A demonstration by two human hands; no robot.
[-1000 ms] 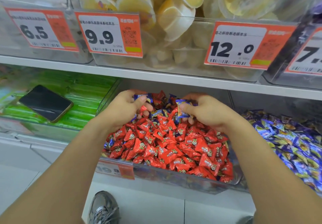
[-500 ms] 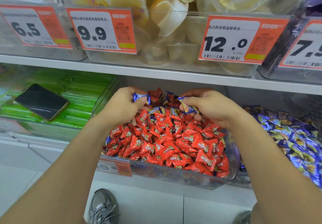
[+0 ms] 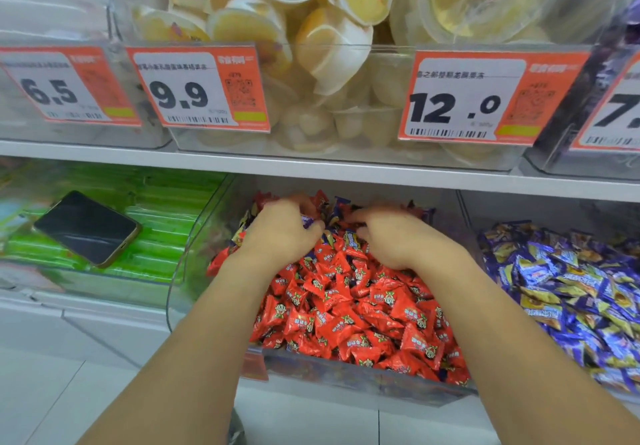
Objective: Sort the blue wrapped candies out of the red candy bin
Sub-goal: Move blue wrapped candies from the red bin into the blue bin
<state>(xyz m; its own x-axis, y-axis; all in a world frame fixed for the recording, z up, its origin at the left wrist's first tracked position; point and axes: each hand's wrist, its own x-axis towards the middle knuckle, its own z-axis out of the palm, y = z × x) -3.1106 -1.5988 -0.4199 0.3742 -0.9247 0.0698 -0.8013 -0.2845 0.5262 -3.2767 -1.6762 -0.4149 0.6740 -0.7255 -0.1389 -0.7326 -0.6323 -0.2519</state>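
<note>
Two hands were seen deep in the red bin, at its back end. Left hand was curled palm-down on the pile, fingers bunched together, a blue candy apparently pinched at the fingertips, though blur made the grip hard to confirm. Right hand was laid over the candies, fingers stretched leftward and close together; whether anything was held could not be told. More blue wrappers were seen between and just behind the hands, mixed into the red candies. Blue candies were piled in the bin just right of the red one. A phone was lying on green packs in the left bin. Price tags were clipped to the shelf above.
</note>
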